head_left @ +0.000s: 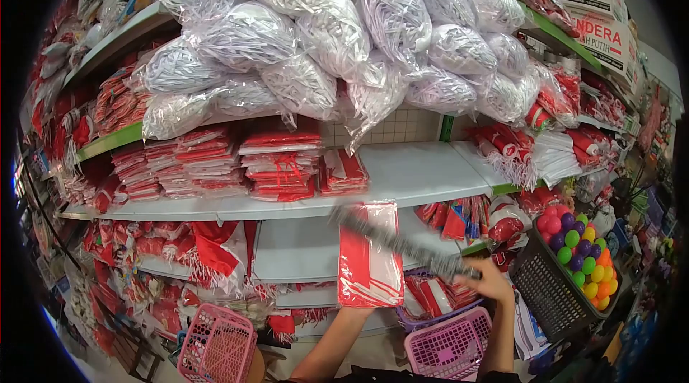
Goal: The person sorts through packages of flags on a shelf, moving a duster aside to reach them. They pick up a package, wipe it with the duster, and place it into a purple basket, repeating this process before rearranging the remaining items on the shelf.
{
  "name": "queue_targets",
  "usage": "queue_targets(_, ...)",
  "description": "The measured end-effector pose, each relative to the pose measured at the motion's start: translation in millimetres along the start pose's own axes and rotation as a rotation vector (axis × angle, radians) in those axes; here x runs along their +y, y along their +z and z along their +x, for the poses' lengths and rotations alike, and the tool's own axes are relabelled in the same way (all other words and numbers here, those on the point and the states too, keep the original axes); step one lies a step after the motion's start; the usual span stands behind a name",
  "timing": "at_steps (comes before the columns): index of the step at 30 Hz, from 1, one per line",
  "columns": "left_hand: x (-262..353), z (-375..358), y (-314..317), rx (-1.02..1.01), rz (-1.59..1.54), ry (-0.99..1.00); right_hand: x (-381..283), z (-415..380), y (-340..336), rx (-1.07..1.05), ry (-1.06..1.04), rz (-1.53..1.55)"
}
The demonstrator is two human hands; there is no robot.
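My left hand (pixel 357 309) is below a flat plastic-wrapped packet (pixel 370 257) of red and white cloth, holding it upright by its lower end. Its fingers are hidden behind the packet. My right hand (pixel 489 280) is closed around the end of a long dark grey brush-like duster (pixel 402 245), blurred by motion. The duster slants up and left, crossing in front of the packet. Behind the packet runs the front edge of a pale shelf (pixel 423 176). Folded red and white packets (pixel 343 172) lie stacked on that shelf, left of its bare stretch.
Bags of white shredded strips (pixel 391 17) fill the upper shelf. Pink baskets (pixel 217 343) stand low at left and centre right, near a purple basket. A dark crate (pixel 560 297) of colourful balls is at right. Labelled boxes (pixel 601 42) sit at upper right.
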State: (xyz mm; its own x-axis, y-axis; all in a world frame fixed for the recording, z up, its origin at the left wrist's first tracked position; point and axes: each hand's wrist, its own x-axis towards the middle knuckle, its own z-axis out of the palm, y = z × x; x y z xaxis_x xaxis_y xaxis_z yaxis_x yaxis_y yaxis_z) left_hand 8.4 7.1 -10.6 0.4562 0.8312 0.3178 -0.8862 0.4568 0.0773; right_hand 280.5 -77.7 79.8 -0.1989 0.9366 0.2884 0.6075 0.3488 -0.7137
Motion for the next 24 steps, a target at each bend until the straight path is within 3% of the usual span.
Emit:
queue_targets(3, 0, 3, -2, 0.05, 0.034, 0.006, 15, -2, 4, -0.237, -0.063, -0.064)
queue_targets(6, -1, 5, -5, 0.078, 0.053, 0.007, 10, 5, 4, 0.081, 0.139, -0.064)
queue_targets(9, 2, 9, -6, 0.113, 0.094, 0.018, 26, 2, -1, -0.191, -0.121, -0.04)
queue_targets(11, 5, 11, -7, 0.155, 0.114, 0.031, 30, 11, -9, 0.065, -0.128, -0.098)
queue_targets(13, 6, 4, 6, 0.159, 0.032, 0.025, 16, 36, -23, 0.324, 0.188, -0.342)
queue_targets(15, 6, 3, 11, 0.101, 0.023, 0.012, 43, 75, -22, 0.533, 0.264, -0.667)
queue_targets(19, 7, 7, 15, 0.101, 0.033, 0.029, 130, 171, -20, 0.593, 0.189, -0.718)
queue_targets(22, 7, 12, 15, 0.097, 0.006, 0.005, 144, 217, -2, 0.475, 0.215, -0.682)
queue_targets(24, 7, 22, 13, 0.026, -0.047, -0.056, 138, 222, 13, 0.573, 0.15, -0.802)
